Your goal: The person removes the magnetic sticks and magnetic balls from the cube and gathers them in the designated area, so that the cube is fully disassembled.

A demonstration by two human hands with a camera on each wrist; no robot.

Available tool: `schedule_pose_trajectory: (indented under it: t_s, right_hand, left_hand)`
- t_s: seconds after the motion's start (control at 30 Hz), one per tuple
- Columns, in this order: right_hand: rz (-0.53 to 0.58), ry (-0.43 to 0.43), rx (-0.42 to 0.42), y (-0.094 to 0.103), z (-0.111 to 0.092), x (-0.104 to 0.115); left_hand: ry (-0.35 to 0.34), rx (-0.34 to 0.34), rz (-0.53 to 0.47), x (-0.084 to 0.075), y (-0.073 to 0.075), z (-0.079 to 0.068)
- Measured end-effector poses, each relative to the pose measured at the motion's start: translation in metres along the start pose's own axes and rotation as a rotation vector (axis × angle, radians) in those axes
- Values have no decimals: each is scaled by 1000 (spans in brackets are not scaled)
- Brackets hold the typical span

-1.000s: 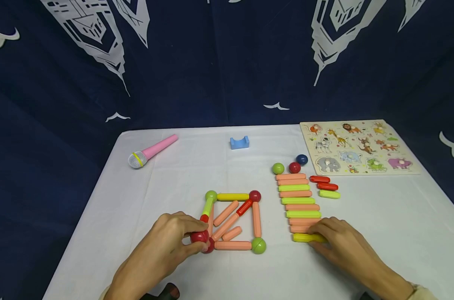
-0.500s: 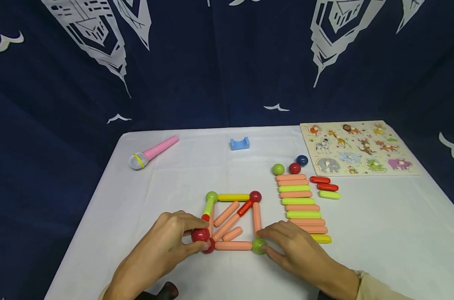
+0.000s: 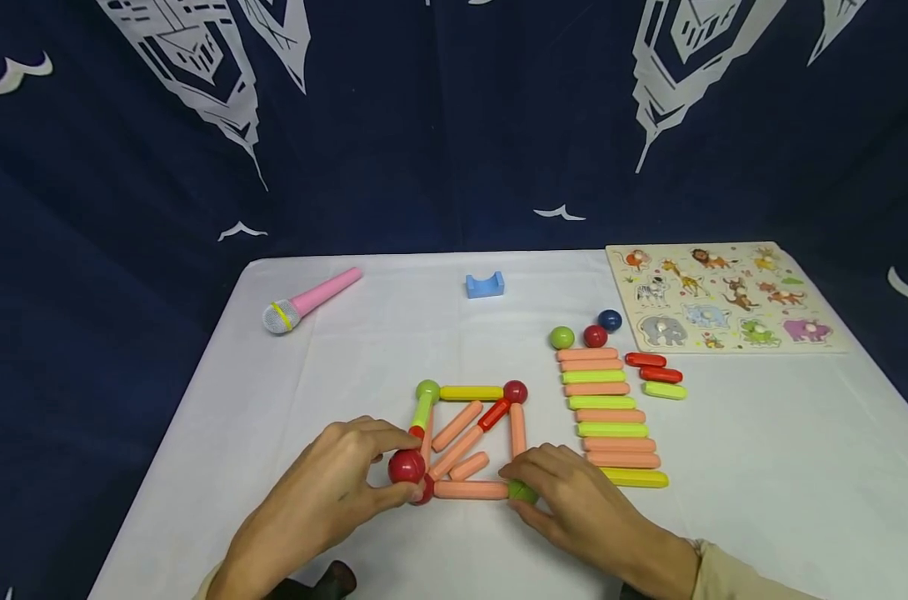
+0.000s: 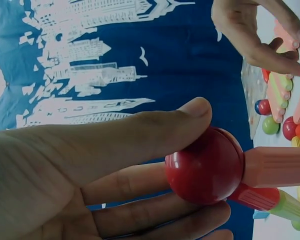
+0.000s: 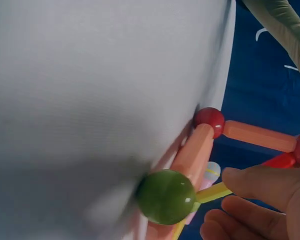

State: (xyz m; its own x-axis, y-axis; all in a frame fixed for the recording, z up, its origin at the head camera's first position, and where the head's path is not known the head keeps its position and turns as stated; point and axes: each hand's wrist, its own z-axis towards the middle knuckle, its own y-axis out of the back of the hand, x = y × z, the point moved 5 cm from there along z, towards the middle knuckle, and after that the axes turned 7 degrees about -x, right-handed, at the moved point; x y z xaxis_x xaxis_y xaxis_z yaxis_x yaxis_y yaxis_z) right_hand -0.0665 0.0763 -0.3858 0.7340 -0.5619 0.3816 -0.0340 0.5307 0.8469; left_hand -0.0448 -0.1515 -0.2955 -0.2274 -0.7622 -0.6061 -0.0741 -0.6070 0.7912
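Note:
A flat square of pink, yellow and red sticks (image 3: pixel 471 490) with ball corners lies on the white table (image 3: pixel 761 467). My left hand (image 3: pixel 403 470) pinches a red ball (image 3: pixel 408 463) at the near-left corner, above a second red ball. In the left wrist view the thumb and fingers (image 4: pixel 140 132) grip that red ball (image 4: pixel 205 165), which joins a pink stick (image 4: pixel 277 167). My right hand (image 3: pixel 520 487) curls over the green corner ball (image 3: pixel 522 493). In the right wrist view the fingers (image 5: pixel 260 200) sit a small gap away from the green ball (image 5: pixel 166 196).
Right of the square lies a row of pink, green and yellow sticks (image 3: pixel 607 417), with three loose balls (image 3: pixel 595 336) and short sticks (image 3: pixel 658 375). An animal puzzle board (image 3: pixel 724 296) is at the far right. A blue block (image 3: pixel 485 285) and pink toy microphone (image 3: pixel 304 302) lie further back.
My right hand left the yellow stick in the row and moved left to the green corner ball. The left hand kept its pinch on the red ball.

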Motion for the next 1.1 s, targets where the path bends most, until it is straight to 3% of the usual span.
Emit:
schedule_pose_trajectory:
  t_s: [0.13,0.23,0.33,0.4,0.53,0.67,0.8,1.1]
  right_hand:
    - [52,8,-38,6,5,7]
    - [107,42,-78,12,11,18]
    - [154,105,-123,20,19,31]
    - [175,155,-148,26,25,40]
    - [164,266,-198,34,39,61]
    - [143,352,-213,32,51,80]
    - [138,369,-182,26,57,90]
    - [101,380,-190,21,59,94]
  left_hand:
    - [-13,11,33,1,3,-1]
    - [-22,71,35,9,12,-2]
    - [-45,175,-53,31,20,7]
    - [-50,224,-142,53,19,22]
    - [-90,244,-305,91,-9,63]
    - [-138,260,-361,109,-44,87]
    - [-144,277,-396,113,-61,95]
    - [-116,232,-326,112,-67,101]
